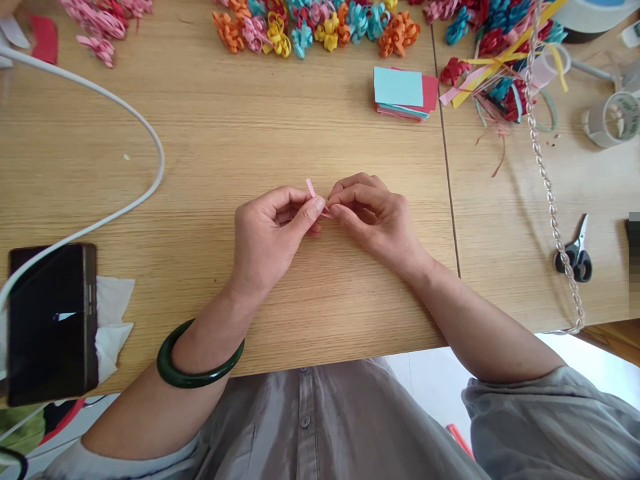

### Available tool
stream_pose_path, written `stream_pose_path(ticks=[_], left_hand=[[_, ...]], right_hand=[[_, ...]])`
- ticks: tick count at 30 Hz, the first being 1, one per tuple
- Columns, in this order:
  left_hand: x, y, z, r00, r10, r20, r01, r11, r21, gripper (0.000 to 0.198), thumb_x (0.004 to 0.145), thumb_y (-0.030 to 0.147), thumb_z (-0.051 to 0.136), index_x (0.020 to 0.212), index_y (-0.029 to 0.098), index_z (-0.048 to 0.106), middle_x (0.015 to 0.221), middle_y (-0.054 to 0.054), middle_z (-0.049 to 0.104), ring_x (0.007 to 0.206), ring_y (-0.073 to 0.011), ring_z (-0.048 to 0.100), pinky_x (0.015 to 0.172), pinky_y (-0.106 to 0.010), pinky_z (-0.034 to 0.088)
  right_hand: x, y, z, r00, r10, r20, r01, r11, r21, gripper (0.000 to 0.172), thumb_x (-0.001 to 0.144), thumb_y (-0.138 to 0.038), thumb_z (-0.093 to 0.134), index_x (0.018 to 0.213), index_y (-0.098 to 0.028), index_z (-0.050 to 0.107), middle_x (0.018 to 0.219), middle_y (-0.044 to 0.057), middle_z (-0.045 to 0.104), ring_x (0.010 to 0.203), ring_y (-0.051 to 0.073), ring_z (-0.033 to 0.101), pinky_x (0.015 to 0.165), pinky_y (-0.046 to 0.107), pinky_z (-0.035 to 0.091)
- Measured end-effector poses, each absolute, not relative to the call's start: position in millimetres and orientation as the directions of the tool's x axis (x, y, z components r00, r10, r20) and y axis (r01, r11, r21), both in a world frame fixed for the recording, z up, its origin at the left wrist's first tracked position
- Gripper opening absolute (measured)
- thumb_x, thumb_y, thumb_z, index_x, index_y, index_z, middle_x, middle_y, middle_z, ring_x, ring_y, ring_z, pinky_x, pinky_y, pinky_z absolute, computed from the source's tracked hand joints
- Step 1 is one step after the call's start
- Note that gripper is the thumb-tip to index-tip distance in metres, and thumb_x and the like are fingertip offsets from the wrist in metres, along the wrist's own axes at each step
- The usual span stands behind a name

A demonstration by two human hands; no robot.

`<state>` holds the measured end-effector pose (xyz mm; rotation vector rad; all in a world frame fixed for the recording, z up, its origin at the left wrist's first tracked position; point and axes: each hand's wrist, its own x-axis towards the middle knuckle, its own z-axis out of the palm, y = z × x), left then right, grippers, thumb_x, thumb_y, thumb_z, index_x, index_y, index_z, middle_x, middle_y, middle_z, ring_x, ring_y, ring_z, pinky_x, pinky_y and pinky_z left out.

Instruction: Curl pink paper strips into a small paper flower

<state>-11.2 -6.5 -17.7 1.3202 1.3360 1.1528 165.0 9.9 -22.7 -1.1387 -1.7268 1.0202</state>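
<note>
Between my two hands is a thin pink paper strip [311, 187], mostly covered by fingers. One end sticks up above my left hand [273, 230], whose thumb and index finger pinch it. My right hand [377, 217] is closed in a pinch too, its fingertips meeting the left ones at the strip's other part. Both hands are just above the wooden table. How the strip is bent or looped between the fingertips is hidden.
Paper bows [327, 30] in several colours line the far edge. A stack of coloured paper cards [399, 88] lies at back right, near loose strips. Black-handled scissors [575, 257], a tape roll [620, 119] and a hanging twisted cord [541, 160] are right; a phone [50, 320] and white cable [145, 127] left.
</note>
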Motion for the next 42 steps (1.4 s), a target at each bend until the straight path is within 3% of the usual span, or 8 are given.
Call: stream_pose_path(ticks=[4,12,19,25,29,35,42], left_hand=[[-10.4,-6.7,-15.5,-0.033,0.999,0.021,0.157,-0.016,0.987,0.006,0.088,0.025,0.079,0.083,0.024,0.077,0.079,0.003,0.076,0.066,-0.0105,0.068,0.066,-0.023,0.057],[-10.4,-6.6,-14.2,0.014,0.999,0.037,0.148,-0.039,0.988,0.008,0.083,0.022,0.084,0.083,0.024,0.076,0.084,0.002,0.077,0.078,-0.0128,0.073,0.072,-0.023,0.06],[-11.3,-7.7,-13.6,0.053,0.999,-0.008,0.18,-0.002,0.984,0.016,0.081,0.028,0.086,0.09,0.022,0.074,0.092,-0.001,0.076,0.087,-0.0156,0.074,0.08,-0.026,0.063],[-10.3,-7.8,-11.8,0.089,0.995,-0.041,0.094,0.032,0.995,0.023,0.079,0.019,0.085,0.1,0.025,0.077,0.091,0.001,0.077,0.083,-0.014,0.074,0.077,-0.024,0.063],[-11.6,-6.6,-11.5,0.127,0.984,-0.129,-0.014,0.132,0.991,0.006,0.085,0.026,0.079,0.09,0.022,0.079,0.088,-0.001,0.078,0.072,-0.0135,0.071,0.07,-0.026,0.062],[-10.7,-6.5,-10.1,0.205,0.934,-0.292,-0.14,0.323,0.936,0.01,0.084,0.03,0.079,0.084,0.02,0.081,0.088,-0.004,0.079,0.065,-0.0132,0.068,0.064,-0.027,0.063],[-5.6,-10.3,-10.7,0.163,0.951,-0.263,-0.187,0.292,0.938,0.011,0.085,0.031,0.082,0.082,0.02,0.081,0.082,-0.001,0.077,0.061,-0.0101,0.066,0.062,-0.023,0.06]], right_hand=[[164.5,9.1,-21.2,-0.259,0.952,0.161,0.301,0.238,-0.924,0.028,0.095,-0.05,0.07,0.087,-0.024,0.076,0.091,0.005,0.072,0.092,0.02,0.063,0.091,0.04,0.053],[165.8,9.3,-15.1,-0.271,0.954,0.126,0.273,0.202,-0.941,0.047,0.095,-0.059,0.066,0.069,-0.021,0.07,0.076,0.003,0.069,0.08,0.016,0.058,0.087,0.036,0.05],[165.0,10.8,-18.4,-0.279,0.96,0.023,0.12,0.058,-0.991,0.048,0.085,-0.064,0.075,0.074,-0.018,0.07,0.076,0.001,0.068,0.073,0.012,0.058,0.067,0.027,0.048],[165.9,12.1,-16.2,-0.313,0.947,-0.067,0.027,-0.062,-0.998,0.048,0.082,-0.065,0.077,0.078,-0.017,0.071,0.073,0.0,0.068,0.071,0.012,0.061,0.067,0.027,0.05],[166.0,11.4,-13.6,-0.268,0.961,-0.073,0.013,-0.072,-0.997,0.046,0.084,-0.062,0.077,0.075,-0.018,0.07,0.072,-0.001,0.067,0.07,0.011,0.06,0.069,0.027,0.051],[165.1,10.6,-15.2,-0.213,0.975,-0.066,-0.023,-0.072,-0.997,0.042,0.082,-0.058,0.08,0.076,-0.018,0.071,0.075,-0.001,0.068,0.07,0.01,0.059,0.068,0.026,0.05],[162.3,8.4,-15.6,-0.223,0.972,-0.074,-0.109,-0.101,-0.989,0.042,0.077,-0.059,0.085,0.08,-0.018,0.073,0.075,-0.001,0.069,0.069,0.01,0.06,0.067,0.027,0.052]])
